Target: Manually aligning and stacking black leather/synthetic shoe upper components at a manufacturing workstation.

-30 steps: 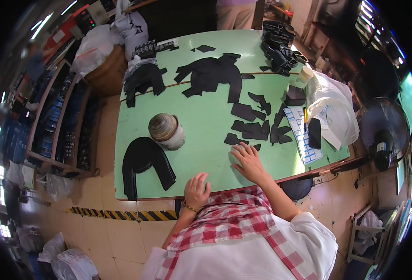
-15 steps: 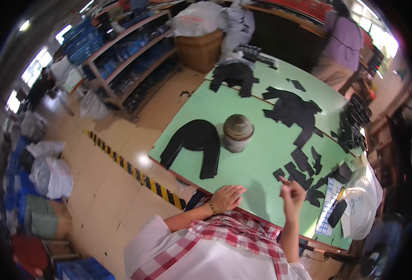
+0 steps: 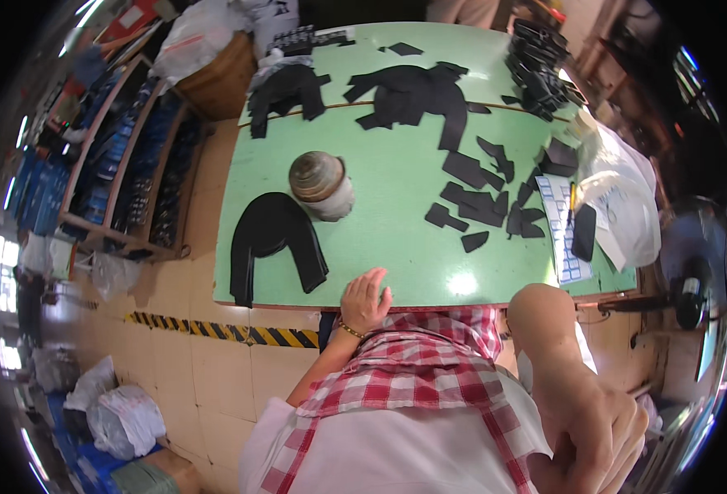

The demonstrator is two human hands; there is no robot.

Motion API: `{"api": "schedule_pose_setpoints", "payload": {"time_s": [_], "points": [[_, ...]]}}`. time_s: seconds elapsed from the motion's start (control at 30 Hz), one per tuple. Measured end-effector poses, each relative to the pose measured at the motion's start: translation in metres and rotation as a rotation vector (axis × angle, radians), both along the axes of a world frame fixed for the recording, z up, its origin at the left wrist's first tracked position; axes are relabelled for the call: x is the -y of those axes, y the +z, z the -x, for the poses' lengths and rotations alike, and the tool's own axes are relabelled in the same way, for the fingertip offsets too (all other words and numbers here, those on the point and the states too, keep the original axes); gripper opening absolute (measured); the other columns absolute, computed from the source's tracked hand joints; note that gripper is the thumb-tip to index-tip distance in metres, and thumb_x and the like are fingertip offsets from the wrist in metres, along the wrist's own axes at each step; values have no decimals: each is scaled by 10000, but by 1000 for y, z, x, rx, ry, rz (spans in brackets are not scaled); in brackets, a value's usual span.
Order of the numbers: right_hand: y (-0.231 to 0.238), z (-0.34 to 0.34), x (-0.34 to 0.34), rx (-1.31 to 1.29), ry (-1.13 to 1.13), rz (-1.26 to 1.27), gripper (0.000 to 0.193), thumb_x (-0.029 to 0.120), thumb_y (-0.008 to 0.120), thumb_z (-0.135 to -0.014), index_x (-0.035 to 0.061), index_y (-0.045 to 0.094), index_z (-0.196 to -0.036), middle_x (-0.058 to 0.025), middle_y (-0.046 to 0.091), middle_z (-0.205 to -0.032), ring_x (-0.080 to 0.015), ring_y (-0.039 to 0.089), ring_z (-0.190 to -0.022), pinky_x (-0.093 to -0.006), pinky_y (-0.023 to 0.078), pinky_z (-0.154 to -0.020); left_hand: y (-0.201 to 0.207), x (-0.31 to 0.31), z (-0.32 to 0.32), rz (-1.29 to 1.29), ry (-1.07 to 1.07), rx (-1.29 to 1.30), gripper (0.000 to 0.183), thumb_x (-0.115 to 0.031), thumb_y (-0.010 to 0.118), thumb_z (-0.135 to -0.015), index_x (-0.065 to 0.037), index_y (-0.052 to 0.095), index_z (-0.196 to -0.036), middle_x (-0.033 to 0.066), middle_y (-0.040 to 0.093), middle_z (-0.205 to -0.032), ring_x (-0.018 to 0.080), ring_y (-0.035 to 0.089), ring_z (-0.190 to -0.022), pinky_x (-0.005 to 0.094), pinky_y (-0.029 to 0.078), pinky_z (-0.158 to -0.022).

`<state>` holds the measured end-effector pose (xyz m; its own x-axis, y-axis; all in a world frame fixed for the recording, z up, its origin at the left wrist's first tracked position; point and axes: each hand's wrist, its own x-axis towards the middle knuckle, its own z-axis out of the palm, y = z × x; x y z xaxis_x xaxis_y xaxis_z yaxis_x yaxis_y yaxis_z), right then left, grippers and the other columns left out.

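My left hand (image 3: 366,301) lies at the near edge of the green table (image 3: 380,247), fingers stretched out and nothing in them. Left of it lies a smooth black U-shaped stack of flat pieces (image 3: 273,218). Beyond the hand stands a rounded, ridged weight-like object (image 3: 318,177), brownish grey above and pale below. My right hand (image 3: 598,436) is raised close to the camera at the lower right, off the table. Its fingers are curled, and whatever they may hold is hidden. Small black cut pieces (image 3: 474,203) are scattered at the table's right.
More black cut pieces (image 3: 413,95) lie farther back, with a dark heap (image 3: 536,70) at the far right. A white plastic bag (image 3: 619,189), a printed sheet (image 3: 557,218) and a black phone-like object (image 3: 583,232) sit along the right edge. Shelves (image 3: 124,156) stand left.
My right hand has left the space over the table and come up close to the camera. The left hand stays by the table edge. The view has turned.
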<state>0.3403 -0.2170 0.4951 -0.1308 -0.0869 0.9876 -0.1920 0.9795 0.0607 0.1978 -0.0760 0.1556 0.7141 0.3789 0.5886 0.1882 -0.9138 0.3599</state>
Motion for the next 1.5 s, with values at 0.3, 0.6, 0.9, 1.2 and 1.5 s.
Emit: {"api": "schedule_pose_setpoints", "payload": {"time_s": [0.3, 0.6, 0.9, 1.2, 1.5], "points": [[-22, 7, 3, -131, -53, -273, 390, 41, 539, -875, 56, 490, -488, -13, 521, -510, -115, 536, -481, -278, 512, -758, -7, 4, 4, -24, 12, -21, 390, -166, 589, -821, -30, 519, -1180, 126, 605, -1084, 285, 600, -894, 371, 479, -759], [-45, -21, 11, -17, -179, 17, 277, 28, 603, -842, 53, 569, -568, -13, 550, -543, -107, 539, -545, -238, 487, -779, -8, 0, 3, -31, 34, -5, 375, -156, 594, -823, -29, 525, -1170, 126, 604, -1078, 284, 601, -887, 373, 482, -756], [-268, -209, -59, 429, -1731, 1221, 274, 116, 633, -789, 31, 564, -1041, -139, 624, -1024, -307, 546, -1064, -431, 428, -898, -4, 0, 1, -15, 17, -3, 403, -174, 617, -816, -17, 516, -1173, 141, 586, -1104, 301, 583, -939, 388, 468, -801], [-312, -234, -68, 649, -1849, 1017, 253, 90, 537, -832, 29, 567, -1077, -134, 642, -1004, -278, 578, -1027, -410, 394, -959, 19, -5, -9, 329, -1, 122, 466, -184, 642, -811, 7, 473, -1201, 165, 564, -1107, 330, 562, -1004, 417, 431, -904], [-207, -99, -34, 428, -356, 1623, 294, 73, 568, -882, 20, 550, -1170, -65, 599, -995, -115, 550, -885, -281, 459, -812, 52, -4, -28, 2528, -901, 27, 855, -724, 206, -874, -81, 294, -1431, 263, 374, -1401, 417, 490, -1187, 517, 461, -925]]}}
